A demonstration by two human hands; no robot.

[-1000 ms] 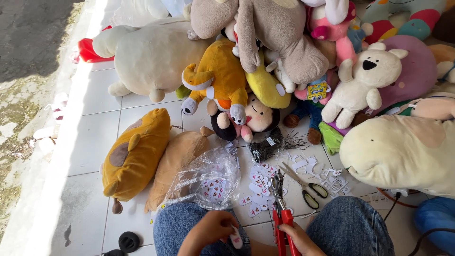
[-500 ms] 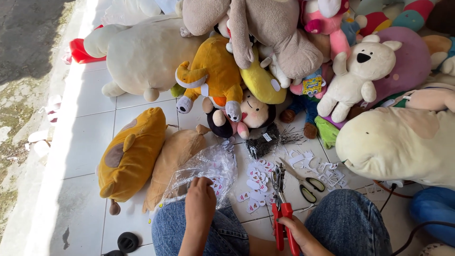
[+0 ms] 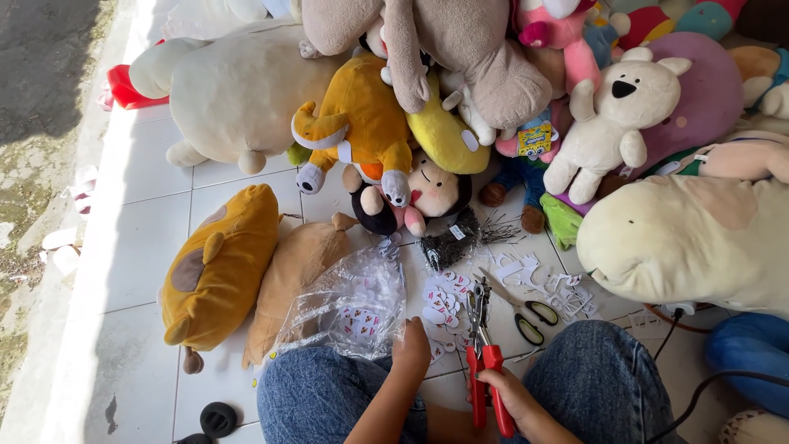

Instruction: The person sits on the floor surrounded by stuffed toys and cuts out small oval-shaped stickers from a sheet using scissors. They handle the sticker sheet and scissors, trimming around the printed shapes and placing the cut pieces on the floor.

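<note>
My left hand [image 3: 410, 349] reaches forward between my knees to the edge of a clear plastic bag [image 3: 349, 300] of small white tags; whether it grips the bag is hidden. My right hand [image 3: 505, 393] is closed around the red handles of a pair of pliers [image 3: 481, 362], whose metal jaws point away from me over loose white paper tags [image 3: 444, 300] scattered on the tile. My knees in blue jeans [image 3: 604, 378] frame both hands.
Scissors with green-black handles [image 3: 526, 312] lie right of the pliers. A black bundle of thin ties [image 3: 452, 242] lies beyond the tags. Stuffed toys crowd around: an orange flat plush [image 3: 218, 267], a brown one [image 3: 292, 275], a large cream one [image 3: 690, 242]. Black cable [image 3: 715, 386] runs at right.
My left hand has moved forward from my lap to the edge of the plastic bag. The right hand keeps hold of the pliers in about the same place.
</note>
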